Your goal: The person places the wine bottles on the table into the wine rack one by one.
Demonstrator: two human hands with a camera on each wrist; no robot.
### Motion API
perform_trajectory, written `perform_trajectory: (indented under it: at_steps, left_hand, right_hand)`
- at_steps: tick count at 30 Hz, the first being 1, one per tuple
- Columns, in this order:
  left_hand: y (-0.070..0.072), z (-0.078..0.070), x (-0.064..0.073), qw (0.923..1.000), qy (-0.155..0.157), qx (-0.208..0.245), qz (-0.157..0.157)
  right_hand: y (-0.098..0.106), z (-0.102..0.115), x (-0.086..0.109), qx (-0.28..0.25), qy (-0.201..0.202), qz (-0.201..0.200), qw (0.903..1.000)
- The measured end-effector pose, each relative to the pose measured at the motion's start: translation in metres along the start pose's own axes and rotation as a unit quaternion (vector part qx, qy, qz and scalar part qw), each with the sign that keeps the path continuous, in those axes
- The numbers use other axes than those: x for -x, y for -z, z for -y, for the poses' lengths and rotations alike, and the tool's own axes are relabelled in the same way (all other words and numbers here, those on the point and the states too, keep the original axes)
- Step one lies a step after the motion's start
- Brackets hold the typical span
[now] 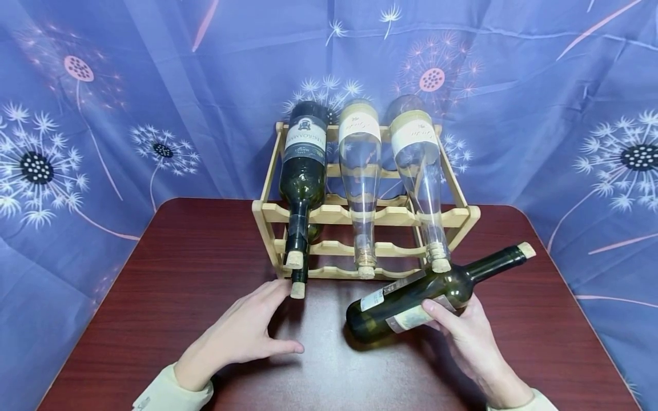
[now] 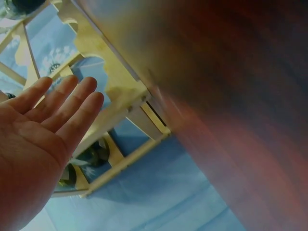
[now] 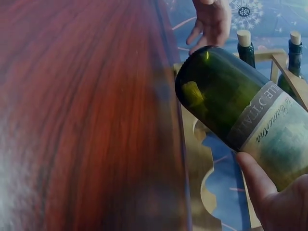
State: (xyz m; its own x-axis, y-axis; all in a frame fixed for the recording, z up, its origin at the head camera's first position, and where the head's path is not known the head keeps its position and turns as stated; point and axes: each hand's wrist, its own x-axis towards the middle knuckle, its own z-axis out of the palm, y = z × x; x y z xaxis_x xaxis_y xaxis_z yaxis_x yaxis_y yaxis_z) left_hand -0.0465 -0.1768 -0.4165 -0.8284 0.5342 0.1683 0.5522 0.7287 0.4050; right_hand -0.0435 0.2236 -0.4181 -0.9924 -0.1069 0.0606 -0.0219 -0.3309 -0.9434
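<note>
My right hand (image 1: 478,337) grips a dark green wine bottle (image 1: 411,305) around its body, tilted with the corked neck toward the upper right. In the right wrist view its label faces the camera and the thumb lies along it. My left hand (image 1: 249,328) holds nothing; its fingers are extended near the corked neck of a lower green bottle (image 1: 299,282), and I cannot tell if they touch. Behind both hands stands a wooden wine rack (image 1: 329,216). On its top tier lie a dark bottle (image 1: 304,165) and two clear bottles (image 1: 361,165) (image 1: 418,154), corks toward me.
The rack stands toward the back of a dark red wooden table (image 1: 169,274). A blue curtain with dandelion prints (image 1: 231,85) hangs behind and at both sides. The table's right edge runs beyond the held bottle's neck.
</note>
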Motion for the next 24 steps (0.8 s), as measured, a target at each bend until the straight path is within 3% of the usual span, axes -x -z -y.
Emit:
perform_trajectory:
  at_steps: [13, 24]
  left_hand:
    - [-0.007, -0.021, -0.009, 0.9997, -0.005, 0.015, 0.02]
    - [-0.016, -0.032, -0.015, 0.9995, -0.03, 0.009, 0.009]
  right_hand:
    - [-0.016, -0.008, 0.0, -0.011, -0.001, -0.007, 0.9999]
    - [-0.031, -0.018, -0.002, -0.022, -0.005, -0.02, 0.9995]
